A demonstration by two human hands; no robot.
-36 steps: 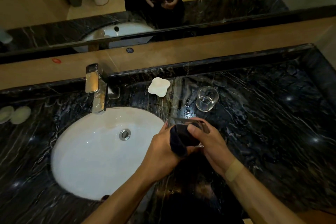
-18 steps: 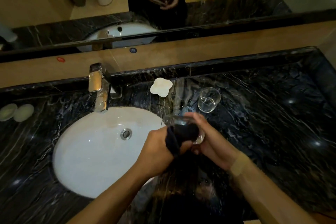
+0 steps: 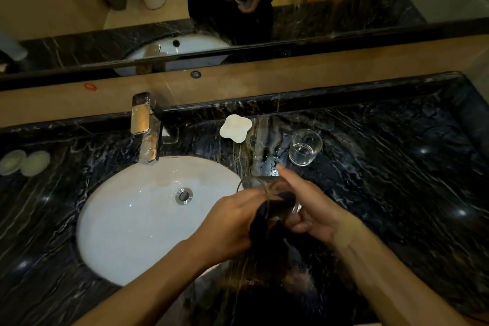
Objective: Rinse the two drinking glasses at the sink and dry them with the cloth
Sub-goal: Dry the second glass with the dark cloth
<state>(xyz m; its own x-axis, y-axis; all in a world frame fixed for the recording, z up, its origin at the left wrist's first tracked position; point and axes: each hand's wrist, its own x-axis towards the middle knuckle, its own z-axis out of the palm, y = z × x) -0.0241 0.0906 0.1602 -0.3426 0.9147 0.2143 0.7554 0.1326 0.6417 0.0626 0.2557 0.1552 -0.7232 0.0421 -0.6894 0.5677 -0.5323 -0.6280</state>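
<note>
A clear drinking glass (image 3: 267,188) is held tilted above the counter, just right of the white sink (image 3: 137,219). My right hand (image 3: 309,209) grips it from the right, with the index finger stretched along its side. My left hand (image 3: 232,222) grips a dark cloth (image 3: 267,217) that is stuffed into the glass. The cloth's loose end hangs down between my wrists. The second drinking glass (image 3: 305,147) stands upright on the black marble counter (image 3: 397,180), behind my hands.
A chrome tap (image 3: 146,130) stands behind the sink. A white flower-shaped dish (image 3: 235,129) lies between tap and second glass. Two pale round pads (image 3: 23,163) lie at the far left. A mirror runs along the back wall.
The held glass has tipped further and shifted slightly left toward the sink edge. My right index finger has stretched out along it, and the cloth has turned inside.
</note>
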